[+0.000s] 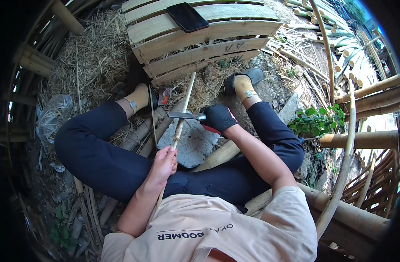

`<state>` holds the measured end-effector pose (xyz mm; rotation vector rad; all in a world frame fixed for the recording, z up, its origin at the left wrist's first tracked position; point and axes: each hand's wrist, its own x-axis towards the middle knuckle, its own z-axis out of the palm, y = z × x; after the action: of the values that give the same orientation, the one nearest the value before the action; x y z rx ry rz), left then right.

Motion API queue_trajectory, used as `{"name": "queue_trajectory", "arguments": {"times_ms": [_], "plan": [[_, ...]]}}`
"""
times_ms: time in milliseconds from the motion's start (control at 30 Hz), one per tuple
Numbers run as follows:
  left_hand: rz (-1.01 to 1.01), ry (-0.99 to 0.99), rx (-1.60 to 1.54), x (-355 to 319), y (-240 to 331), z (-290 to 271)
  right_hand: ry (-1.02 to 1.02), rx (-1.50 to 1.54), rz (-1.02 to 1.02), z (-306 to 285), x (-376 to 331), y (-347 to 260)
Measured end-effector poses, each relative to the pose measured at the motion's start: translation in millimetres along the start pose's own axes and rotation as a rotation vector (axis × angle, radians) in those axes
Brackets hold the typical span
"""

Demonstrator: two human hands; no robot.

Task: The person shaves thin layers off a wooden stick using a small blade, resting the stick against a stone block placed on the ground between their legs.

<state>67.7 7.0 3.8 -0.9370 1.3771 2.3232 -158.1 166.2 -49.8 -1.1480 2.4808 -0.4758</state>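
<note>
- A slatted bamboo panel [200, 39] lies beyond the feet, with a black phone [187, 17] resting on top, out of the way.
- A flat grey stone [189, 142] sits between the legs as a base for the work.
- The thin bamboo stick [183, 114] slants across it; the bare left hand [163, 163] is wrapped around its lower end, steadying it.
- The gloved right hand [218, 118] is clenched on a knife [187, 115], its blade laid against the stick.

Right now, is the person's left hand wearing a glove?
No, the left hand grips the thin bamboo stick bare; only the right hand wears a black glove.
</note>
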Motion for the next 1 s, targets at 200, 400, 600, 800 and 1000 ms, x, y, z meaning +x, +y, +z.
{"name": "queue_trajectory", "arguments": {"times_ms": [200, 400, 600, 800, 1000], "plan": [[-0.005, -0.014, 0.016, 1, -1, -1, 0.033, 0.095, 0.207, -20, 7, 10], [-0.012, -0.01, 0.02, 2, 2, 2, -0.03, 0.04, 0.072, -14, -4, -13], [0.005, 0.013, 0.059, 2, -1, 1, 0.014, 0.084, 0.2, -7, 16, 25], [0.006, 0.008, 0.058, 1, 0, 1, -0.031, 0.122, 0.151, -20, -2, 6], [0.051, 0.059, 0.103, -1, -2, 3, -0.027, 0.055, 0.101, -11, -2, -3]]}}
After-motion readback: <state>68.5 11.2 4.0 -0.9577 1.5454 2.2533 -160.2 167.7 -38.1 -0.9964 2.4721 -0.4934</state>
